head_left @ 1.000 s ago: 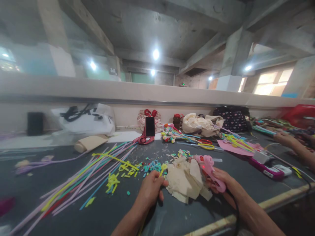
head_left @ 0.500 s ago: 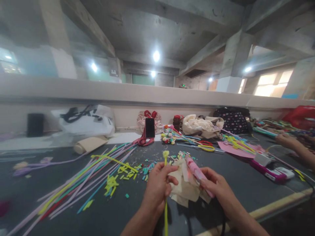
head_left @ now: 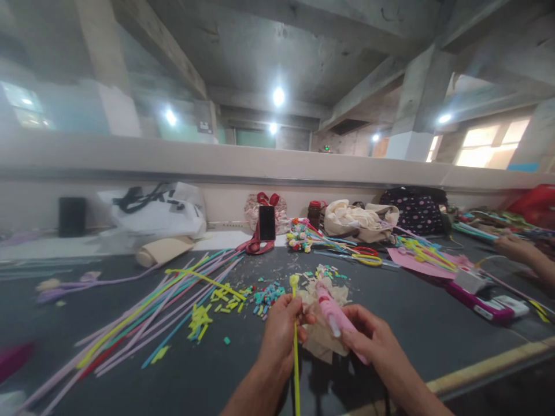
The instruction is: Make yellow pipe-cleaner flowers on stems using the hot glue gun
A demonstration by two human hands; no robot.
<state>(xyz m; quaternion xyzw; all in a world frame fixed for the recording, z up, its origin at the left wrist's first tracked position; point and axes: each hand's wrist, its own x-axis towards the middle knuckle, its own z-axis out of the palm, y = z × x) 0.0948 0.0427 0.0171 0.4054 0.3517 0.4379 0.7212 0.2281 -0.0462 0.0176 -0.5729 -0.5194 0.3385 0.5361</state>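
A yellow pipe cleaner stands upright in my left hand, pinched between thumb and fingers just below the small pale yellow knob at its top. My right hand is closed around a slim pink glue gun, its front end pointing up and left, to the right of the knob and apart from it. A dark cord hangs below this hand. Under the glue gun lies a crumpled cream sheet, partly hidden by both hands.
Long coloured pipe cleaners lie at the left, beside cut yellow pieces and blue-green bits. Further back are a phone, finished small flowers and scissors. At the right are a purple device and another person's hand.
The glue gun has moved left and tipped over further, its front end nearer the yellow knob. My left hand keeps its hold on the pipe cleaner. The whole view has shifted slightly.
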